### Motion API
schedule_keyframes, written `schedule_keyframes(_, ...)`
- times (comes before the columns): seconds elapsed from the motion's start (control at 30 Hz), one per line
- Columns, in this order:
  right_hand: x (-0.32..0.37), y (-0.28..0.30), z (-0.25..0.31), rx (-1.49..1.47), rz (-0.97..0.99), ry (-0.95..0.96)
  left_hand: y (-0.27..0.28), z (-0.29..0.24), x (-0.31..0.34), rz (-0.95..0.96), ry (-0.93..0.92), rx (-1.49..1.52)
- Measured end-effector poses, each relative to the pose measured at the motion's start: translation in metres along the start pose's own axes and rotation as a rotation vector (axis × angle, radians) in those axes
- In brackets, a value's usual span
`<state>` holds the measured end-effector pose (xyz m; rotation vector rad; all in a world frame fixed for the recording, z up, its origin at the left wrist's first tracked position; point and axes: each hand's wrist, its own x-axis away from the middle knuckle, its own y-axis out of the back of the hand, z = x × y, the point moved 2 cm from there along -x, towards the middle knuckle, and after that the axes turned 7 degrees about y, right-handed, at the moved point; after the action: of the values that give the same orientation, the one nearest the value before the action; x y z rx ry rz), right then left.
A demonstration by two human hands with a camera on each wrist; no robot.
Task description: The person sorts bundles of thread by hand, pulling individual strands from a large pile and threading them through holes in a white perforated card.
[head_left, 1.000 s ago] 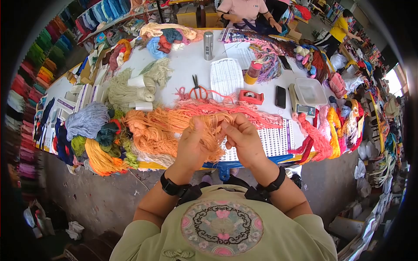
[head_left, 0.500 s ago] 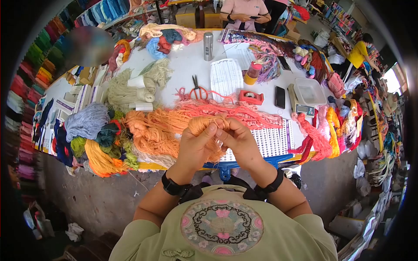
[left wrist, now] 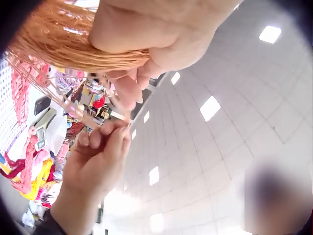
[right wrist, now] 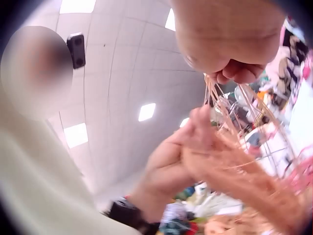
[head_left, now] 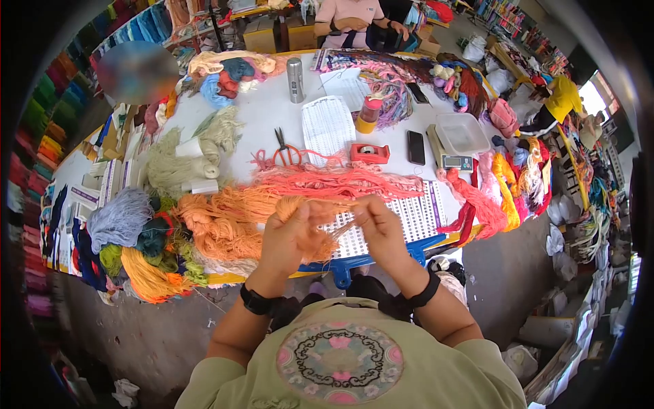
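An orange yarn hank (head_left: 315,237) hangs from my left hand (head_left: 283,240), whose fingers and thumb are curled round its upper part. In the left wrist view the strands (left wrist: 73,49) run out from under that hand. My right hand (head_left: 383,230) is to the right of it and pinches a few thin strands, which stretch across the gap between the hands. In the right wrist view those strands (right wrist: 210,90) come down from the curled right fingers (right wrist: 237,72), while the left hand (right wrist: 171,159) holds the thick bundle below. The right fingertips are partly hidden.
Orange yarn (head_left: 211,221) and coral yarn (head_left: 327,180) lie along the table before the hands. Beyond them are red-handled scissors (head_left: 286,153), a red tape dispenser (head_left: 370,153), a phone (head_left: 416,148), a scale (head_left: 458,162) and a steel flask (head_left: 295,80). A person sits across the table.
The hands were close together at the hank; now the right hand has drawn away to the right with strands between them. The head view has shifted, and the person across the table has moved.
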<state>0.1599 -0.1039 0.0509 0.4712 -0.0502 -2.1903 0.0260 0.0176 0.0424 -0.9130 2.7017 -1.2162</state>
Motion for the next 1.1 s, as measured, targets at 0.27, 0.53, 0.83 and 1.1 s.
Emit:
schedule_keyframes(0.27, -0.004, 0.132, -0.113, -0.806, -0.555, -0.402, 0.148, -0.014, -0.024, -0.268, 0.134, 0.372)
schedule_keyframes(0.53, 0.066, 0.379, -0.243, -0.263, -0.916, -0.535, 0.324, -0.088, 0.035, -0.913, -0.318, 0.367)
schedule_keyframes(0.83, 0.035, 0.422, -0.281, 0.478, -0.768, -0.189, 0.250, -0.010, -0.027, -0.907, -0.119, 0.009)
schedule_keyframes(1.1, -0.004, 0.195, -0.306, 0.631, 0.284, -0.476, 0.168, 0.171, -0.110, -0.679, 0.488, 0.074)
